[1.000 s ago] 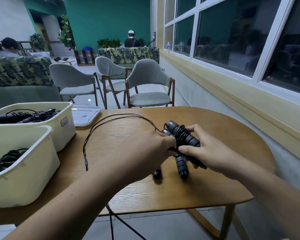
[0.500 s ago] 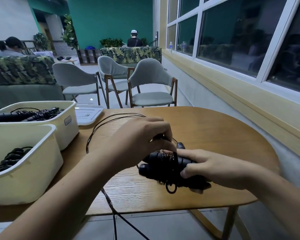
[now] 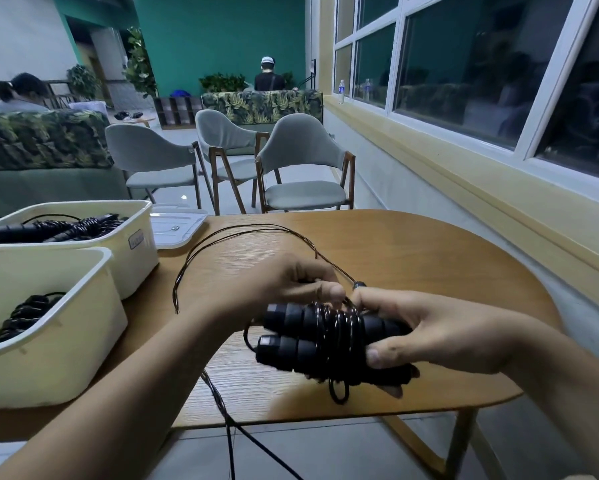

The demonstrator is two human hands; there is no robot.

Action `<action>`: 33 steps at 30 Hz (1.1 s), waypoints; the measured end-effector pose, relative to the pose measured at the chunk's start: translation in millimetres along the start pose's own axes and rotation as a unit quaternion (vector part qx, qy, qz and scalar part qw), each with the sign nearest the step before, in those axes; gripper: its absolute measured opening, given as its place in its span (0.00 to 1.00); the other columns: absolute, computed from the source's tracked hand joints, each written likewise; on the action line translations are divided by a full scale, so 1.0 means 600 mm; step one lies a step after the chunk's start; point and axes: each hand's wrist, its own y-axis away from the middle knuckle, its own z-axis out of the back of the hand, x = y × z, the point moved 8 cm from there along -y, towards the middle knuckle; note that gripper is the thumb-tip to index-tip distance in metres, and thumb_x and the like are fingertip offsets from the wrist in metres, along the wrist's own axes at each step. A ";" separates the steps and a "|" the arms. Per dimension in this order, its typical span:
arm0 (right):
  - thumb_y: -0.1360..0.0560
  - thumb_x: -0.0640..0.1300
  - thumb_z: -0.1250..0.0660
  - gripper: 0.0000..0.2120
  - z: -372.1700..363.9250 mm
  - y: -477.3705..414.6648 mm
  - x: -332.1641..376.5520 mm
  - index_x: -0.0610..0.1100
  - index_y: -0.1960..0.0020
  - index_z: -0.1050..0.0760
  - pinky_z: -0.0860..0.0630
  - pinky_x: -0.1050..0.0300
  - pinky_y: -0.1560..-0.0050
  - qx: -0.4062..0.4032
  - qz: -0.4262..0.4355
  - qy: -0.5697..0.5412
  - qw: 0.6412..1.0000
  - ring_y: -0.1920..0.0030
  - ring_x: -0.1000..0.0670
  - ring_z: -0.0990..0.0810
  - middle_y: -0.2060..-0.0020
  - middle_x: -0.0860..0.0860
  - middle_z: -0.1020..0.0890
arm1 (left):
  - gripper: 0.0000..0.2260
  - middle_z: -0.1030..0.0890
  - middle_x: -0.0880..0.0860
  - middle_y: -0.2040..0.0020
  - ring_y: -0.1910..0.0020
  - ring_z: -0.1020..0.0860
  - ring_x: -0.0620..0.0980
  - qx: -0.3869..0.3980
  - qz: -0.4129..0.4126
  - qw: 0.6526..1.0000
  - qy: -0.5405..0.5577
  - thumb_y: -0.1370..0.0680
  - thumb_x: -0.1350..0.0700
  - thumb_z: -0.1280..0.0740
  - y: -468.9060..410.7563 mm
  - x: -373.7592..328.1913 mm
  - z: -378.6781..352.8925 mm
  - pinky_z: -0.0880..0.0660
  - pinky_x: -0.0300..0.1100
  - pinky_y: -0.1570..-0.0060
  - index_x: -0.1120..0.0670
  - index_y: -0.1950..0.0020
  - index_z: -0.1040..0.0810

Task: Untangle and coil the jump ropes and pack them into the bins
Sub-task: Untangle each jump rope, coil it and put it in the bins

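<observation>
In the lower centre of the frame the right hand [image 3: 440,337] closes around the two black ribbed foam handles [image 3: 298,337] of a jump rope, held side by side over the round wooden table [image 3: 429,258]. The left hand [image 3: 284,289] pinches the thin black cord [image 3: 242,233] just beside the turns wound on them. The cord seems light, springy and a little slippery, so it may unwind. The soft handles, over the wraps, look the safe place to hold. Two cream plastic bins [image 3: 66,341] stand at left.

2 black rope handles [image 3: 301,337] parallel, cord [image 3: 339,327] wound round.
</observation>
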 end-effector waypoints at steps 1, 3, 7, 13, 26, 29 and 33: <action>0.16 0.34 0.33 0.16 0.008 0.000 0.001 0.38 0.30 0.31 0.26 0.46 0.57 -0.008 0.013 -0.008 1.000 0.52 0.38 0.20 0.47 0.36 0.19 | 0.02 0.16 0.53 0.55 0.55 0.17 0.52 0.008 0.040 0.999 0.017 0.19 0.54 0.27 -0.006 0.063 -0.001 0.24 0.42 0.51 0.49 0.51 0.15; 0.16 0.35 0.33 0.16 0.027 0.002 0.005 0.37 0.30 0.30 0.27 0.39 0.53 -0.033 0.038 -0.042 0.998 0.51 0.36 0.20 0.45 0.31 0.21 | 0.15 0.15 0.54 0.44 0.41 0.16 0.63 -0.003 0.135 0.990 0.025 0.24 0.49 0.21 -0.023 0.227 0.008 0.21 0.54 0.41 0.46 0.39 0.18; 0.17 0.35 0.35 0.19 0.062 0.002 0.011 0.33 0.27 0.31 0.20 0.48 0.51 -0.107 0.092 -0.121 0.983 0.51 0.37 0.20 0.42 0.31 0.21 | 0.07 0.17 0.56 0.53 0.53 0.21 0.58 -0.063 0.082 0.988 0.113 0.27 0.50 0.30 -0.009 0.085 -0.013 0.25 0.54 0.44 0.53 0.54 0.19; 0.19 0.37 0.29 0.23 0.093 -0.001 -0.005 0.40 0.27 0.33 0.18 0.53 0.57 -0.248 0.097 -0.188 0.945 0.56 0.39 0.18 0.44 0.26 0.18 | 0.10 0.26 0.44 0.64 0.63 0.31 0.45 -0.089 0.093 0.980 0.154 0.19 0.50 0.35 -0.009 0.022 -0.037 0.32 0.49 0.56 0.44 0.58 0.17; 0.18 0.44 0.28 0.19 0.089 -0.024 -0.026 0.55 0.32 0.33 0.17 0.38 0.40 -0.423 0.085 -0.017 0.902 0.55 0.43 0.12 0.51 0.43 0.12 | 0.12 0.22 0.55 0.55 0.56 0.26 0.49 -0.174 0.114 0.906 0.368 0.26 0.62 0.38 0.001 0.048 -0.037 0.33 0.45 0.56 0.55 0.51 0.15; 0.17 0.47 0.28 0.19 0.088 -0.029 -0.031 0.60 0.34 0.34 0.16 0.37 0.41 -0.457 0.074 0.038 0.886 0.52 0.45 0.11 0.49 0.48 0.12 | 0.12 0.23 0.56 0.53 0.58 0.26 0.48 -0.206 0.128 0.897 0.369 0.23 0.60 0.38 0.006 0.052 -0.026 0.32 0.42 0.58 0.60 0.45 0.19; 0.17 0.49 0.28 0.17 0.072 -0.041 -0.019 0.58 0.36 0.34 0.15 0.41 0.44 -0.480 0.096 0.074 0.869 0.51 0.49 0.12 0.49 0.54 0.13 | 0.11 0.20 0.53 0.60 0.61 0.23 0.44 -0.210 0.103 0.914 0.333 0.17 0.65 0.43 0.018 0.047 -0.009 0.30 0.38 0.59 0.59 0.49 0.21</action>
